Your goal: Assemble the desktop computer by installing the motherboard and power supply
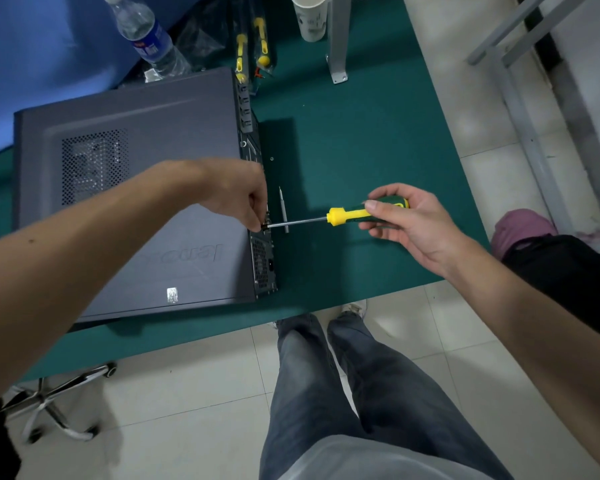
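Here, table: green mat [361, 140] over the top, near edge running from 7 to 3 o'clock; a grey metal post [336, 39] stands on it at 12
Floor: pale tiles [194, 386], a chrome chair base [54, 400] at 7 o'clock, grey metal frame [520, 84] at 2
Backdrop: blue cloth [39, 53] at 10 to 11 o'clock behind the case
Case: dark grey tower [136, 209] lying on its side on the mat, side panel closed and facing up, rear panel turned toward 3 o'clock
Writing: raised "lenovo" logo [184, 255] on the panel, upside down to the viewer; a small silver sticker [172, 294] near the panel's near edge, unreadable
Left hand: [238, 195] fingers curled, pinching at the rear edge of the case where the tool tip meets it; what they pinch is too small to tell
Right hand: [400, 220] wrapped loosely round the handle of the screwdriver [340, 218], thumb on top
Screwdriver: yellow and green handle, shaft level, pointing toward 9 o'clock, tip at the case's rear edge
Loose bit: a thin metal shaft [283, 209] lies on the mat just beside the rear panel
Other things: water bottle [146, 36] with a blue label, text unreadable, at 11 o'clock; two bagged yellow-handled tools [252, 46] at 12; paper cup [310, 17] with faint print at 12
Person: grey jeans [343, 393] at 6 o'clock
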`<state>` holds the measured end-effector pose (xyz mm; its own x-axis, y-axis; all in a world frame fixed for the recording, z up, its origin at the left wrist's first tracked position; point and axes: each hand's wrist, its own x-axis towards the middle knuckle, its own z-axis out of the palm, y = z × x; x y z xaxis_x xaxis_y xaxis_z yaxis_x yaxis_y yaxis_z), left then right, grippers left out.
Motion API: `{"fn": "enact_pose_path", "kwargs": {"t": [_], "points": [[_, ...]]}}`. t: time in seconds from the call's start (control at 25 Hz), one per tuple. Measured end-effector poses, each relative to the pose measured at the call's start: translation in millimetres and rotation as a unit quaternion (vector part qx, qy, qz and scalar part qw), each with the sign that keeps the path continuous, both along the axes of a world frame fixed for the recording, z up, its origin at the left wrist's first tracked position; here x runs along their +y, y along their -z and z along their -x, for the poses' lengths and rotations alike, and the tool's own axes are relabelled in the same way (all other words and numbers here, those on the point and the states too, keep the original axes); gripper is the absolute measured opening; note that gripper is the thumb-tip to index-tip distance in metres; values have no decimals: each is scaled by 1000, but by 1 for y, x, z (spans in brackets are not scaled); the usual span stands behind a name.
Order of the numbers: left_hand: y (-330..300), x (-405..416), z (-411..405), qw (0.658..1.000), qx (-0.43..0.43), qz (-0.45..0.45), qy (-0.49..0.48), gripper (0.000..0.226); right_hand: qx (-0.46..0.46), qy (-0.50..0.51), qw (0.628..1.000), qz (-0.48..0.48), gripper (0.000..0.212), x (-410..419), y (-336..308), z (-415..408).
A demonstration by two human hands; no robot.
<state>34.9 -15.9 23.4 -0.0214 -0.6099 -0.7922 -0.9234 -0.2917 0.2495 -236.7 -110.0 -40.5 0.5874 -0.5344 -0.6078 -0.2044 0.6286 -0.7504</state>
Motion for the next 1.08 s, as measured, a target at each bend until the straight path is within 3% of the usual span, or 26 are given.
{"fn": "enact_pose_path", "kwargs": {"t": [0.44, 0.68, 0.92, 1.08], "points": [[6, 5, 5, 999, -41, 15, -9, 20, -26, 20, 999, -30, 29, 14, 9, -1], [1, 11, 4, 999, -32, 13, -15, 17, -26, -29, 998, -47, 33, 11, 10, 9], [0, 13, 5, 998, -30, 37, -35, 14, -24, -8, 999, -35, 32, 10, 10, 2], [-1, 17, 0, 998, -22, 37, -40, 9, 20, -42, 999, -20, 33, 7, 8, 1]]}}
